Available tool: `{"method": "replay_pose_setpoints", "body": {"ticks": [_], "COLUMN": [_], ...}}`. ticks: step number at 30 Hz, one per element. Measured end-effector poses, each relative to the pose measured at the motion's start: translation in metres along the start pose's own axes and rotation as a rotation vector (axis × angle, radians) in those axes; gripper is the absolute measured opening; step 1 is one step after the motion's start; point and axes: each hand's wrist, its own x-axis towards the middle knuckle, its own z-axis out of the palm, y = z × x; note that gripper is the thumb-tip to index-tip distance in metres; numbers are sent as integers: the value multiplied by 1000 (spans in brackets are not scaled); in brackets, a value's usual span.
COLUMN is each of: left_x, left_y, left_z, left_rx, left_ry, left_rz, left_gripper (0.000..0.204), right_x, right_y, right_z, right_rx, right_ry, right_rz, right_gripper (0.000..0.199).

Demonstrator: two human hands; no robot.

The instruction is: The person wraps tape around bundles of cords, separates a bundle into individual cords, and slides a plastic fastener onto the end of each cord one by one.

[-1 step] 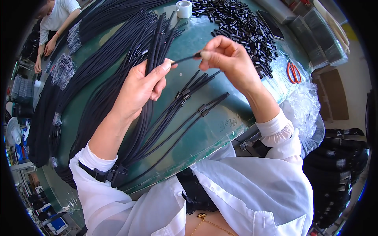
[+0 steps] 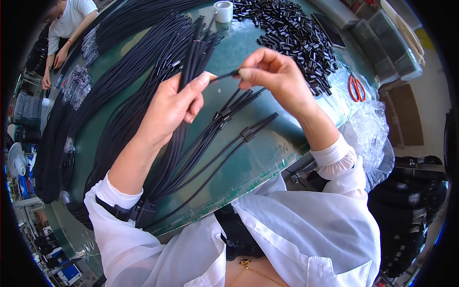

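My left hand [image 2: 179, 98] is closed round a bundle of black cords [image 2: 193, 55] whose cut ends stick up above it. Between its thumb and finger, one single cord [image 2: 222, 76] is drawn out to the right. My right hand [image 2: 275, 71] pinches the tip of that cord; a small dark piece seems to be there, mostly hidden by the fingers. Below lie cords with small black rectangular sleeves on them: a cluster of sleeves [image 2: 223, 116] and a further pair of sleeves [image 2: 247, 134] nearer to me.
Loose black sleeves [image 2: 296, 38] are heaped at the far right. Beside them stand a roll of white tape [image 2: 223, 11] and a dark flat device [image 2: 328, 29]. Red-handled scissors [image 2: 356, 89] lie near clear plastic [image 2: 366, 124]. Long cord bundles [image 2: 110, 71] cover the left; another person [image 2: 71, 24] works beyond.
My right hand has shifted slightly left and down, nearer to my left hand. The bundle in my left hand has tilted a little to the right.
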Motion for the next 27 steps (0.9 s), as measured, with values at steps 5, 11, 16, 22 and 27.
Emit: {"method": "replay_pose_setpoints", "body": {"ticks": [5, 11, 16, 22, 27], "left_x": [8, 12, 8, 6, 6], "left_y": [-2, -6, 1, -5, -5], "left_z": [5, -9, -12, -7, -12], "left_rx": [190, 160, -13, -136, -110], "left_ry": [-53, -16, 30, -42, -23], "left_rz": [101, 147, 96, 9, -31], "left_gripper": [29, 30, 24, 17, 21], "right_x": [-6, -8, 21, 88, 90], "right_y": [-6, -14, 0, 28, 27], "right_z": [16, -19, -70, -86, -69], "right_rx": [-152, -285, -1100, -1682, -1407], "right_ry": [-33, -82, -130, 142, 82], "right_rz": [8, 33, -14, -218, -118], "right_gripper": [9, 10, 12, 18, 18]}}
